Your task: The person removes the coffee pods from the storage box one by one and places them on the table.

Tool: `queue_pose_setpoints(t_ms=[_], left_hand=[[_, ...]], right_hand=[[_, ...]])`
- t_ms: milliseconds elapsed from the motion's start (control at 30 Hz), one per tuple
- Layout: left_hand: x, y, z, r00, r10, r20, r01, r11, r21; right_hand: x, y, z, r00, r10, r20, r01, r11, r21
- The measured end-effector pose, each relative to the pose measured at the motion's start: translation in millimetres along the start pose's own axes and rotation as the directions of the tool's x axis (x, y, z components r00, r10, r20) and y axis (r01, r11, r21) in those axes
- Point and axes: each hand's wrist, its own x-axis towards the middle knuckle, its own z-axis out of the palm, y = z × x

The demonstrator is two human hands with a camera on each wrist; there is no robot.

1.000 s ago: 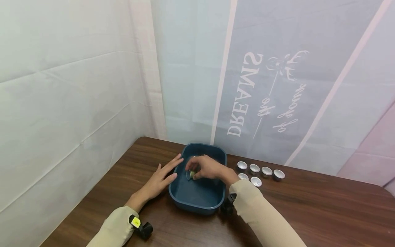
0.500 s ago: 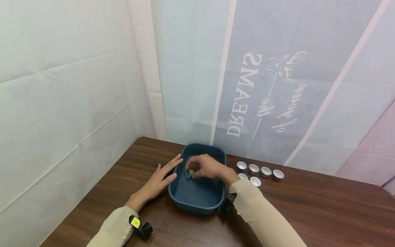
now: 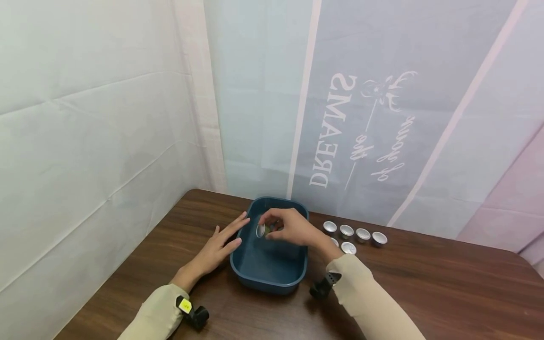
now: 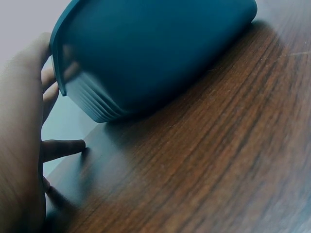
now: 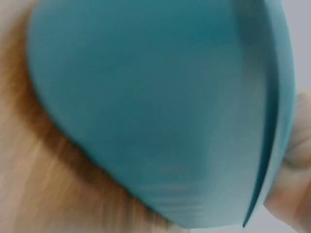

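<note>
A dark teal plastic bin (image 3: 268, 286) stands on the table in the head view. Over its inside my right hand (image 3: 295, 227) pinches a small coffee capsule (image 3: 261, 230) between thumb and fingers; its round rim faces left and its greenish body is partly hidden by the fingers. Straight fingers of my left hand (image 3: 216, 252) reach to the bin's left rim. The left wrist view shows that hand (image 4: 22, 136) beside the bin's outer wall (image 4: 146, 53), some fingertips touching its rim. In the blurred right wrist view, the bin's wall (image 5: 146, 107) hides most of my right hand (image 5: 291, 179).
Several coffee capsules (image 3: 363, 234) with silver lids stand in two rows right of the bin, near my right forearm. The dark wood tabletop (image 3: 429, 283) meets a printed cloth (image 3: 382, 198) at the back. A white cloth (image 3: 106, 141) hangs on the left.
My right hand has risen slightly with the pinched capsule, and its wrist has shifted right. The left hand stays at the bin's rim. The head view has turned slightly.
</note>
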Motion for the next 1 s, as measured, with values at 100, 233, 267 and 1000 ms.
queue_pose_setpoints(t_ms=[100,233,267,1000], left_hand=[[-0.3,0.0,0.4,1.0,0.001,-0.002,-0.001,1.0,0.005],[-1.3,0.1,1.6,1.0,0.001,-0.005,-0.001,1.0,0.007],[-1.5,0.3,1.8,1.0,0.004,-0.008,-0.004,1.0,0.007],[-1.2,-0.1,2.0,0.999,0.036,-0.015,-0.036,0.999,0.001]], right_hand=[[-11.8,3,0,0.998,-0.002,-0.067,0.004,0.999,0.036],[-29.3,6,-3,0.983,0.061,-0.175,-0.046,0.995,0.089],[-33.7,7,-5,0.977,0.077,-0.197,-0.056,0.992,0.11],[-118.0,-1,-40,0.879,0.115,-0.463,0.0,0.97,0.243]])
